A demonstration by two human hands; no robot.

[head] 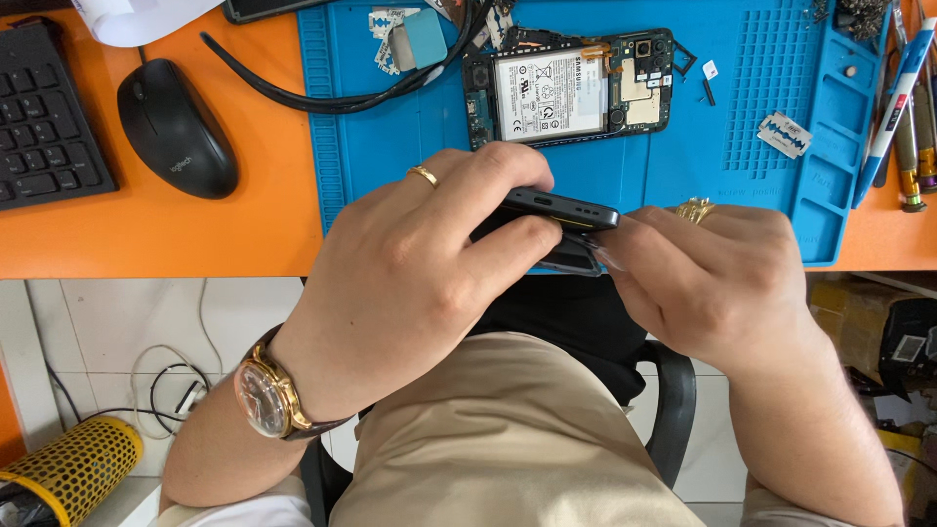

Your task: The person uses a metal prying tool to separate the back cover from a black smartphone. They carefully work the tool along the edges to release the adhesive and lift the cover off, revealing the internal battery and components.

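Note:
My left hand (pixel 420 263) grips a dark phone (pixel 561 210) edge-on, held over the front edge of the blue work mat (pixel 390 146). My right hand (pixel 708 278) pinches at the phone's right end, where a thin dark panel (pixel 576 256) is parted slightly from the body below it. What sits between the right fingertips is hidden. Farther back on the mat lies an opened phone (pixel 571 88) with its battery and circuit boards exposed. A gold ring is on each hand and a watch (pixel 265 395) on my left wrist.
A black mouse (pixel 178 127) and keyboard (pixel 44 117) sit on the orange desk (pixel 146 234) at left. A black cable (pixel 332 98) loops across the mat. A razor blade (pixel 785 135) and several screwdrivers (pixel 903 88) lie at right. A yellow mesh bin (pixel 68 468) stands on the floor.

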